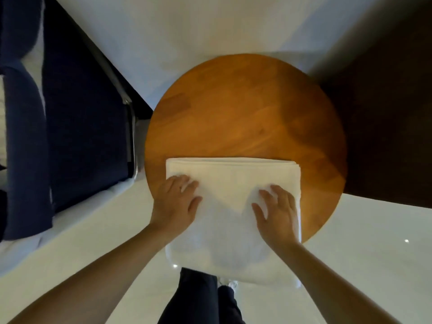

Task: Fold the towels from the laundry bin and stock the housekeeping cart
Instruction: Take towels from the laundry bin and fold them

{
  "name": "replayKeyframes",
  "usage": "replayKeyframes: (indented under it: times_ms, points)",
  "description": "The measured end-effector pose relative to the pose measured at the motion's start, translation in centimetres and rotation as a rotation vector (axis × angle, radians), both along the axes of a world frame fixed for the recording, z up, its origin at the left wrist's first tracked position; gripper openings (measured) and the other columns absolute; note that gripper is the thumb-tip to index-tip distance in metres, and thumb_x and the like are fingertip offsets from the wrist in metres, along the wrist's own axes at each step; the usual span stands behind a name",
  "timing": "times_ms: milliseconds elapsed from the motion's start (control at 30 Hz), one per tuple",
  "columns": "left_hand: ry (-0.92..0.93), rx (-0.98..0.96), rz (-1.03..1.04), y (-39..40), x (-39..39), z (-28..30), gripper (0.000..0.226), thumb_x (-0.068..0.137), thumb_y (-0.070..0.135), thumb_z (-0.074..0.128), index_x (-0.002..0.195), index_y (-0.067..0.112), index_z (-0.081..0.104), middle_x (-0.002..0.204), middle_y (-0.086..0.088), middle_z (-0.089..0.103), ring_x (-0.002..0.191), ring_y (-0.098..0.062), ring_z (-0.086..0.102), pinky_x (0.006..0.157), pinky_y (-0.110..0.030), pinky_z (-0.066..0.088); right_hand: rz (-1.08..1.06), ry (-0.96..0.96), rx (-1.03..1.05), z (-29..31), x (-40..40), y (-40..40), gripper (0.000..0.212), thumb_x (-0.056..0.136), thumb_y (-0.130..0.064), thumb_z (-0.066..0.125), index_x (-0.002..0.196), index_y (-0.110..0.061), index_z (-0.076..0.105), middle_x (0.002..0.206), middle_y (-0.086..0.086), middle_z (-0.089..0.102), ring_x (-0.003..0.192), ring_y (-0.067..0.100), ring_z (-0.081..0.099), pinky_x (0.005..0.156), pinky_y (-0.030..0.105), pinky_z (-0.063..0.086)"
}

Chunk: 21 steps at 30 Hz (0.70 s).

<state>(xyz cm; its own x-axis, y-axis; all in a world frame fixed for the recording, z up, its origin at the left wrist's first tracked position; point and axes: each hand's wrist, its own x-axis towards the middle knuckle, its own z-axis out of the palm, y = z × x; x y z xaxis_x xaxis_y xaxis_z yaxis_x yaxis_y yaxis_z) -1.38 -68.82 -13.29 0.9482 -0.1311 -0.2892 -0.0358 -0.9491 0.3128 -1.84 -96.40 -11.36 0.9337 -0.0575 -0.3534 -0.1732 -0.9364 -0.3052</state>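
Note:
A white towel [233,183], folded into a thick rectangle, lies on the near half of a round wooden table [245,108] and hangs over its front edge. My left hand [177,202] lies flat on the towel's left side with its fingers spread. My right hand [278,213] presses flat on the right side, fingers straight. Neither hand grips the cloth.
A bed with dark blue covers [77,118] and a metal frame rail [132,136] stands to the left of the table. Pale glossy floor [362,242] surrounds the table. A dark panel [385,101] fills the right. My legs in dark trousers [198,298] are below the towel.

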Motion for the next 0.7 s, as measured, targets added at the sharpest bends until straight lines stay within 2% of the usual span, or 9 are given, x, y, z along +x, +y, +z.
replayKeyframes:
  times_ms: [33,100,133,167,367,500,700]
  points:
    - [0.047,0.034,-0.047,-0.1,-0.5,-0.3,0.055,0.1,0.049,0.044,0.138,0.014,0.061,0.142,-0.014,0.058,0.132,-0.037,0.052,0.109,-0.049,0.045,0.036,0.102,-0.001,-1.0,-0.7,0.3,0.052,0.101,-0.045,0.051,0.148,-0.024,0.047,0.161,0.008,0.032,0.146,0.035,0.029,0.122,0.05,0.02]
    - [0.076,0.081,-0.086,-0.4,-0.8,-1.0,0.064,0.101,0.054,0.042,0.151,0.014,0.047,0.155,-0.014,0.045,0.144,-0.038,0.041,0.117,-0.049,0.037,0.077,0.261,-0.053,-2.5,-1.2,0.5,0.072,0.101,-0.058,0.033,0.161,-0.031,0.003,0.169,0.001,-0.011,0.156,0.029,-0.006,0.121,0.042,-0.006]
    - [0.062,0.09,-0.091,-0.6,-0.6,-1.3,0.066,0.101,0.054,0.042,0.155,0.015,0.041,0.16,-0.013,0.039,0.148,-0.037,0.035,0.119,-0.049,0.031,0.102,0.27,-0.084,-2.9,-1.1,0.5,0.077,0.099,-0.064,0.024,0.159,-0.034,-0.014,0.166,-0.003,-0.026,0.154,0.025,-0.018,0.119,0.04,-0.012]
    - [0.046,0.094,-0.097,-0.7,-0.2,-1.5,0.067,0.102,0.054,0.041,0.157,0.016,0.037,0.163,-0.012,0.034,0.15,-0.036,0.03,0.121,-0.048,0.027,0.126,0.249,-0.104,-3.1,-0.9,0.5,0.078,0.099,-0.068,0.019,0.156,-0.036,-0.023,0.163,-0.005,-0.032,0.153,0.022,-0.024,0.118,0.039,-0.015]
    - [-0.028,0.112,-0.139,-1.0,5.7,-2.8,0.068,0.105,0.055,0.033,0.159,0.014,0.031,0.164,-0.014,0.03,0.152,-0.037,0.026,0.123,-0.047,0.016,0.133,0.196,-0.183,-3.9,3.8,0.4,0.081,0.096,-0.071,0.016,0.157,-0.034,-0.022,0.163,-0.004,-0.033,0.15,0.019,-0.03,0.118,0.036,-0.02]
    - [-0.103,0.075,-0.114,-1.2,10.9,-3.7,0.068,0.106,0.056,0.022,0.158,0.012,0.034,0.164,-0.016,0.03,0.151,-0.039,0.027,0.124,-0.05,0.019,0.17,0.126,-0.233,-4.9,9.7,0.1,0.077,0.097,-0.07,0.01,0.157,-0.033,-0.022,0.165,0.0,-0.029,0.152,0.022,-0.026,0.116,0.033,-0.027]
    - [-0.321,0.053,-0.054,-1.7,18.3,-6.0,0.061,0.107,0.048,0.036,0.155,0.009,0.04,0.163,-0.016,0.032,0.152,-0.038,0.027,0.125,-0.048,0.015,0.175,-0.037,-0.236,-6.1,18.3,0.1,0.076,0.099,-0.068,0.013,0.161,-0.029,-0.005,0.17,0.004,-0.01,0.156,0.028,-0.008,0.123,0.039,-0.011]
